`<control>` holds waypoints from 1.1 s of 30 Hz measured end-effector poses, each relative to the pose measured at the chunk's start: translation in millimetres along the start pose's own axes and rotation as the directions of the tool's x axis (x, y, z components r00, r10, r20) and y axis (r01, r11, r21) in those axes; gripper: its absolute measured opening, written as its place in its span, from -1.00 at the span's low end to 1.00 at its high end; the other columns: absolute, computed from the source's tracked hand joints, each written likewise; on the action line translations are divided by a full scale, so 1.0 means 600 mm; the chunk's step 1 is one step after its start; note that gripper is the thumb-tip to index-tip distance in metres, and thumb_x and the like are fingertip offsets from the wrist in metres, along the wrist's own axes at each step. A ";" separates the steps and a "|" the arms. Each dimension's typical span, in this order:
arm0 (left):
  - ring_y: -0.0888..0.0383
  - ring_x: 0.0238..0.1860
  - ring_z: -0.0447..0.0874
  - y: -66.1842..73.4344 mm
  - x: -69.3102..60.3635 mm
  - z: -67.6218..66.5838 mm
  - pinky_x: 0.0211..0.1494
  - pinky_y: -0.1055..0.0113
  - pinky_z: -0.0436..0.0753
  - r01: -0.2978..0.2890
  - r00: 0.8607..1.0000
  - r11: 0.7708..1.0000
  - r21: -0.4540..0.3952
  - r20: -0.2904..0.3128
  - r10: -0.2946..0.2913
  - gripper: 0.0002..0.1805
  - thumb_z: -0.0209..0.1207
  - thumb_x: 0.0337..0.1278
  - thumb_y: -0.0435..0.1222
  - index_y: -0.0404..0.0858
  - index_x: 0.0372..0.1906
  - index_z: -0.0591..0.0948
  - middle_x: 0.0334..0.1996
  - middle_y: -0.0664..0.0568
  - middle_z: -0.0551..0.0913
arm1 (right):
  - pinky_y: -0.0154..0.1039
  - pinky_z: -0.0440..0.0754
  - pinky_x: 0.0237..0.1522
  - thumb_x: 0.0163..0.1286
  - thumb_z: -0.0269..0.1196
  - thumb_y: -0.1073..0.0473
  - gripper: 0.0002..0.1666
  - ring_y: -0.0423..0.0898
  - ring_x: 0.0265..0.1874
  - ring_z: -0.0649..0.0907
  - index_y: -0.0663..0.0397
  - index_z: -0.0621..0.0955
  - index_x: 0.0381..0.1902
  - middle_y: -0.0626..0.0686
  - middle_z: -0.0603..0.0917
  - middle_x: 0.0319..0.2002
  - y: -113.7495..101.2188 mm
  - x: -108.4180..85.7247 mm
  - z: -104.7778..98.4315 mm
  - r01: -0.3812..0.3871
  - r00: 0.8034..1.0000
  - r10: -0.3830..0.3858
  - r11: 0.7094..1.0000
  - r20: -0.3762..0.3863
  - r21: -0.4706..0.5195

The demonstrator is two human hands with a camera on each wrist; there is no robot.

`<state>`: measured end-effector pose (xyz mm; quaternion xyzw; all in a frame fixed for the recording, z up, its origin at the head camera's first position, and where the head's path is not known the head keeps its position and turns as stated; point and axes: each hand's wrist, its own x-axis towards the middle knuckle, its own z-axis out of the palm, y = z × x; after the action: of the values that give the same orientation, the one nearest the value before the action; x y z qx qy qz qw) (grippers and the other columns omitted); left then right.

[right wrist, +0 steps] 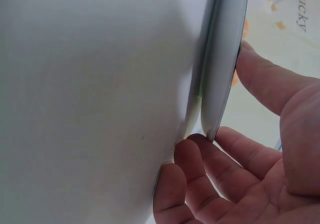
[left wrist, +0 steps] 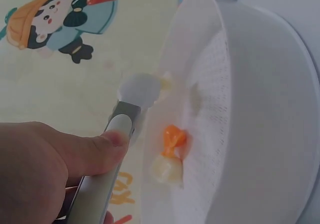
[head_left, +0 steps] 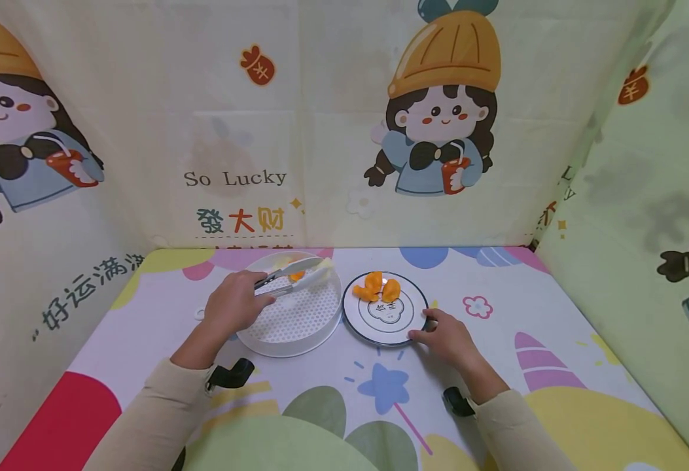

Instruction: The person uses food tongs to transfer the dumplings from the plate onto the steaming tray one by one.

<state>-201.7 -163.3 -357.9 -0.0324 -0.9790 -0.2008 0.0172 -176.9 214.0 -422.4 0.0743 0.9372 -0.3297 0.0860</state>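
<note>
My left hand (head_left: pixel 235 304) grips a pair of tongs (head_left: pixel 291 278) over a white perforated basket (head_left: pixel 288 350). Something pale yellow shows at the tongs' tips, near the basket's far rim; whether it is pinched I cannot tell. Inside the basket, the left wrist view shows an orange piece (left wrist: pixel 174 138) beside a pale piece (left wrist: pixel 167 170). Right of the basket, a white plate (head_left: pixel 385 330) with a dark rim bears several orange pieces (head_left: pixel 391 290) on its far half. My right hand (head_left: pixel 447 337) holds the plate's near right edge, thumb on the rim and fingers at its underside.
A patterned cloth (head_left: pixel 468 366) with colourful shapes covers the table. Printed cloth walls (head_left: pixel 332 131) stand behind and at both sides. The basket has a small loop handle (head_left: pixel 199 314) on its left side, and its right side stands close to the plate.
</note>
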 end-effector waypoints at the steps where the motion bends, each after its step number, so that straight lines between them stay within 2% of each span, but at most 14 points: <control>1: -0.16 0.00 0.51 -0.003 0.001 0.001 -0.11 0.00 0.61 0.011 1.000 1.000 0.000 0.005 -0.011 -0.34 0.39 0.16 -0.17 -0.33 0.33 0.51 0.16 -0.27 0.58 | 0.21 0.47 0.19 0.28 0.43 -0.05 -0.14 0.31 0.23 0.43 0.29 0.41 0.38 0.40 0.45 0.28 0.000 0.000 0.000 -0.001 1.000 0.001 1.000 0.000 0.001; 6: -0.17 0.02 0.51 -0.012 0.005 0.004 -0.05 -0.05 0.61 0.052 0.998 0.999 -0.002 0.026 -0.052 -0.34 0.37 0.18 -0.17 -0.36 0.34 0.49 0.17 -0.29 0.56 | 0.22 0.46 0.20 0.28 0.42 -0.05 -0.14 0.31 0.22 0.43 0.30 0.41 0.39 0.40 0.45 0.29 -0.001 0.000 -0.001 0.001 1.000 -0.001 1.000 0.000 0.001; 19: -0.18 0.05 0.49 -0.017 0.017 0.021 -0.07 -0.02 0.59 0.110 0.990 0.994 0.004 0.091 -0.110 -0.33 0.36 0.21 -0.14 -0.33 0.36 0.48 0.22 -0.31 0.53 | 0.24 0.42 0.23 0.28 0.42 -0.07 -0.13 0.32 0.27 0.40 0.29 0.41 0.39 0.39 0.41 0.33 0.001 0.001 0.000 0.001 1.000 -0.001 1.000 0.002 0.001; 27: -0.22 0.09 0.47 -0.013 0.013 0.021 -0.04 -0.10 0.60 0.091 0.995 0.995 0.027 0.039 -0.092 -0.32 0.38 0.16 -0.16 -0.33 0.35 0.49 0.20 -0.32 0.52 | 0.23 0.45 0.20 0.28 0.43 -0.07 -0.13 0.31 0.23 0.42 0.28 0.41 0.39 0.39 0.43 0.31 0.002 0.002 0.000 0.000 1.000 0.000 1.000 0.003 -0.001; 33: -0.17 -0.01 0.49 -0.005 0.008 0.021 -0.11 -0.02 0.62 0.064 0.996 0.997 0.030 0.066 -0.066 -0.33 0.40 0.13 -0.16 -0.33 0.32 0.52 0.14 -0.30 0.55 | 0.22 0.46 0.20 0.28 0.42 -0.06 -0.14 0.30 0.21 0.43 0.27 0.41 0.39 0.39 0.45 0.29 0.003 0.002 0.000 0.001 1.000 -0.001 1.000 0.004 0.003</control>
<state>-206.7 -161.0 -370.5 -0.0068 -0.9822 -0.1864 -0.0219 -177.6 215.5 -424.1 0.0735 0.9367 -0.3311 0.0876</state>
